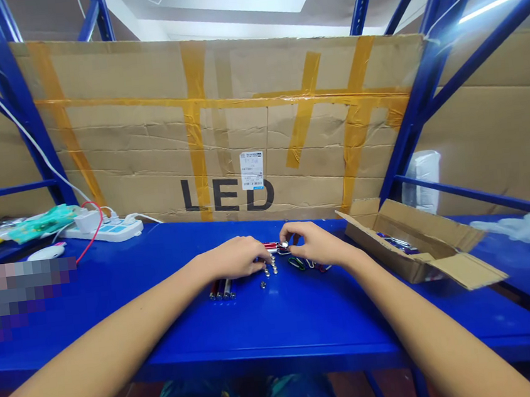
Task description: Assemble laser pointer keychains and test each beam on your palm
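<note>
Head view: Both hands are at mid-desk, close together, sharing one item. The left hand has its fingers curled down over the left end of a small red tube. The right hand pinches the tube's silver right end between its fingertips. The tube is held just above the blue desk.

Small silver parts stand just below it. A row of similar tubes lies by the left wrist, and clips lie under the right hand.

An open cardboard box sits to the right and a power strip to the far left.
</note>
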Available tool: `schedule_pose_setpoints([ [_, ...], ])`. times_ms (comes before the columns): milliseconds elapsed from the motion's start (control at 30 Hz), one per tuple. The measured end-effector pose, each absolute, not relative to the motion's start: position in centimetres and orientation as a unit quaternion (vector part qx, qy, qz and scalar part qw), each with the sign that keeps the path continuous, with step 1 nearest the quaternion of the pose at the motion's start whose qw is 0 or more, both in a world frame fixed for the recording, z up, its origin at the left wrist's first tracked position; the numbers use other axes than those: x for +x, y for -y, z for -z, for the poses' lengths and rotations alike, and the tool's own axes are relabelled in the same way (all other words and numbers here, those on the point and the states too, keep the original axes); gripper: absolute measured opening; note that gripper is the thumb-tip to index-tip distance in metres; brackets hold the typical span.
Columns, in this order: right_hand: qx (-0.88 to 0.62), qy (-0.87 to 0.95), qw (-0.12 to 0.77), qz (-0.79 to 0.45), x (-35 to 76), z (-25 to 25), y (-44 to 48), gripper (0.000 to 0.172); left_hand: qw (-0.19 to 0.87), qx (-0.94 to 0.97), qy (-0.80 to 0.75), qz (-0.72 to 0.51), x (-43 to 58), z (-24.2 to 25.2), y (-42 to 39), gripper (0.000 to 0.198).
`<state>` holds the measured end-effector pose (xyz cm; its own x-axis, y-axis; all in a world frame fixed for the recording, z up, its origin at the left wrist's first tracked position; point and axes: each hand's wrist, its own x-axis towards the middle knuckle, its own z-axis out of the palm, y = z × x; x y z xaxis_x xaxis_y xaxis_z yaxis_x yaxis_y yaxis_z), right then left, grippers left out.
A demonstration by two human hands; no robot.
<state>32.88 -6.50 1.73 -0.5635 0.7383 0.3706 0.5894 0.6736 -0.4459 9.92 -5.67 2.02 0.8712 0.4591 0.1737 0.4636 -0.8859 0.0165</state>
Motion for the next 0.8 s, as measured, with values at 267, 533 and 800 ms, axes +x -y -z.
schedule_pose_setpoints([
  [267,-0.383,0.875,0.265,-0.134,32.8,-1.6,6.4,0.022,-0.032,-0.973,0.217,0.071,10.1,-1.7,5.7,0.017],
  [533,-0.386,0.879,0.244,-0.135,32.8,-1.4,6.4,0.02,-0.046,-0.945,0.286,0.149,10.2,-2.4,5.7,0.009],
  [800,-0.365,0.871,0.273,-0.184,32.3,-1.5,6.8,0.019,0.007,-0.928,0.199,0.314,11.2,-1.3,5.7,0.014],
])
